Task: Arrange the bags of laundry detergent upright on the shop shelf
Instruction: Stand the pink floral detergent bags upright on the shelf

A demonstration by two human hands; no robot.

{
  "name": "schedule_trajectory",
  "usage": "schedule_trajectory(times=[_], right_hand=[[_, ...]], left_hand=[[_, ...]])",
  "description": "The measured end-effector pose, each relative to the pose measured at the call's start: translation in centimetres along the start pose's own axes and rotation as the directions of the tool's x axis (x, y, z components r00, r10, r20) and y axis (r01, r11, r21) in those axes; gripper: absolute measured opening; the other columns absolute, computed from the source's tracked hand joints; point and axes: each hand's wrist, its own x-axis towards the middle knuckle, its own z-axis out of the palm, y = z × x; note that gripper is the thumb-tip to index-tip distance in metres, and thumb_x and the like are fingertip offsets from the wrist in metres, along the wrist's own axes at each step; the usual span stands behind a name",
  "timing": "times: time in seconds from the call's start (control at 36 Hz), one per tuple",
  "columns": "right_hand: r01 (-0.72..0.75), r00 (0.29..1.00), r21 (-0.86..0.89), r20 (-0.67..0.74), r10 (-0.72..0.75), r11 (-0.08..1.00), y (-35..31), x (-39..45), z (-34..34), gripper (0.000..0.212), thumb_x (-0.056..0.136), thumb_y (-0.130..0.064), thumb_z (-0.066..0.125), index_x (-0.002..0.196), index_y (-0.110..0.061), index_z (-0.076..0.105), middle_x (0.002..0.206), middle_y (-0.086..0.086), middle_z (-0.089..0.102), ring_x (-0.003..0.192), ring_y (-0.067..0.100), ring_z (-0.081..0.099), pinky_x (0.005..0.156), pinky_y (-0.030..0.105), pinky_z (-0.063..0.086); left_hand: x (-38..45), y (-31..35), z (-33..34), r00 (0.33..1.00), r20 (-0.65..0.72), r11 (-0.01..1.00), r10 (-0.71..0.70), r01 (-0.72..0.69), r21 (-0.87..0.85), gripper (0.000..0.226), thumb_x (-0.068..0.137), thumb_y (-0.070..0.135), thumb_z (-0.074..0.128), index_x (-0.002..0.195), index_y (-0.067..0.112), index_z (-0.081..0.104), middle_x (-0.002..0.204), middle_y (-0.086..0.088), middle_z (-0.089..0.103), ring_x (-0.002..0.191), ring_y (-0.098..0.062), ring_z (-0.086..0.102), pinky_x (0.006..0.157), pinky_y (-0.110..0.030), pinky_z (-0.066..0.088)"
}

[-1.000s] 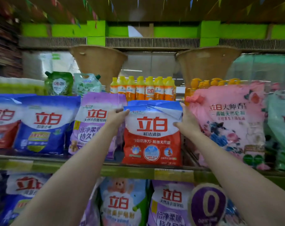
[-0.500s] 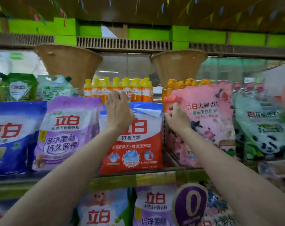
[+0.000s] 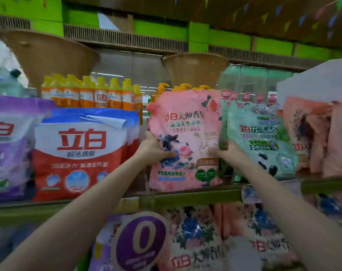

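Both hands on the pink detergent bag standing on the shop shelf.
The left hand grips the pink bag's left edge, thumb across its front; the right hand holds its right edge. The bag stands nearly upright, its base at the shelf's front rail. Just left of it stands a red-and-white bag; just right, a green bag overlaps its edge. Orange bottles stand behind, up and to the left.
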Motion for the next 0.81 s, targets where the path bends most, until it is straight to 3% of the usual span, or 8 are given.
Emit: schedule_trajectory(times=[0.06,0.14,0.22,0.36,0.47,0.56,0.64,0.81], right_hand=[[0.006,0.973,0.001,0.229,-0.006,1.000,1.2,-0.7,-0.4,0.069,0.072,-0.045,0.076,0.126,-0.016,0.043,0.128,-0.006,0.052,0.115,0.017,0.052,0.102,0.031,0.042],[0.034,0.921,-0.011,0.390,-0.027,0.999,3.2,-0.8,0.5,0.098,0.072,-0.039,0.079,0.143,-0.015,0.017,0.137,-0.006,0.043,0.118,0.011,0.045,0.102,0.027,0.039],[0.091,0.904,0.133,0.404,-0.138,0.987,3.7,-1.1,1.4,0.093,0.076,-0.018,0.078,0.140,-0.018,0.011,0.124,-0.014,0.042,0.115,0.006,0.040,0.104,0.025,0.036],[0.104,0.910,0.254,0.367,-0.196,0.961,4.8,0.2,1.8,0.110,0.064,-0.017,0.086,0.142,-0.023,0.009,0.126,-0.009,0.047,0.123,0.016,0.048,0.109,0.037,0.039],[0.164,0.897,0.261,0.363,-0.254,0.951,5.3,0.6,2.0,0.091,0.069,-0.020,0.083,0.133,-0.025,0.017,0.119,-0.013,0.046,0.116,0.010,0.048,0.101,0.027,0.040],[0.182,0.900,0.254,0.346,-0.265,0.950,5.3,0.6,2.0,0.095,0.070,-0.020,0.083,0.138,-0.020,0.017,0.121,-0.012,0.047,0.117,0.010,0.048,0.104,0.029,0.040],[0.183,0.921,0.184,0.311,-0.234,0.966,5.0,-0.1,1.7,0.097,0.071,-0.025,0.082,0.142,-0.018,0.016,0.125,-0.007,0.050,0.114,0.011,0.049,0.099,0.027,0.039],[0.154,0.961,-0.121,0.248,-0.120,0.981,4.4,-1.8,1.7,0.087,0.074,-0.041,0.076,0.139,-0.012,0.026,0.135,0.006,0.050,0.118,0.026,0.054,0.097,0.038,0.047]], left_hand=[[0.5,0.0,1.3,0.997,-0.029,0.993,-0.076,0.073,-0.091,0.079,0.072,0.033,0.079,0.125,-0.004,0.033,0.106,-0.007,0.053,0.100,-0.023,0.057,0.074,-0.027,0.043],[0.2,-0.3,2.3,0.985,-0.044,0.967,-0.170,0.158,-0.201,0.079,0.069,0.033,0.082,0.123,-0.003,0.037,0.089,-0.005,0.057,0.090,-0.019,0.055,0.073,-0.030,0.048],[-0.4,-0.6,2.9,0.978,0.021,0.936,-0.206,0.203,-0.288,0.128,0.038,0.058,0.087,0.133,-0.008,0.033,0.106,-0.009,0.065,0.083,-0.014,0.062,0.058,-0.017,0.050],[-0.3,0.1,3.8,0.972,-0.029,0.899,-0.234,0.205,-0.387,0.116,0.044,0.036,0.094,0.132,0.005,0.025,0.117,-0.014,0.059,0.097,-0.026,0.066,0.083,-0.044,0.057],[-0.8,0.5,4.5,0.966,-0.115,0.891,-0.233,0.164,-0.424,0.104,0.045,0.035,0.092,0.125,0.020,0.026,0.131,-0.009,0.049,0.112,-0.026,0.056,0.092,-0.041,0.052],[-0.9,0.9,4.5,0.959,-0.124,0.903,-0.255,0.190,-0.385,0.084,0.067,0.018,0.084,0.126,0.014,0.024,0.130,-0.006,0.046,0.113,-0.023,0.053,0.091,-0.036,0.050],[-1.1,1.6,4.5,0.950,-0.167,0.943,-0.265,0.219,-0.252,0.093,0.070,0.027,0.082,0.136,0.006,0.020,0.132,-0.009,0.042,0.121,-0.028,0.047,0.095,-0.037,0.043],[-3.9,4.5,5.7,0.893,-0.422,0.924,-0.156,0.283,0.258,0.082,0.074,0.043,0.074,0.132,0.006,0.029,0.139,-0.019,0.028,0.129,-0.038,0.030,0.101,-0.049,0.035]])
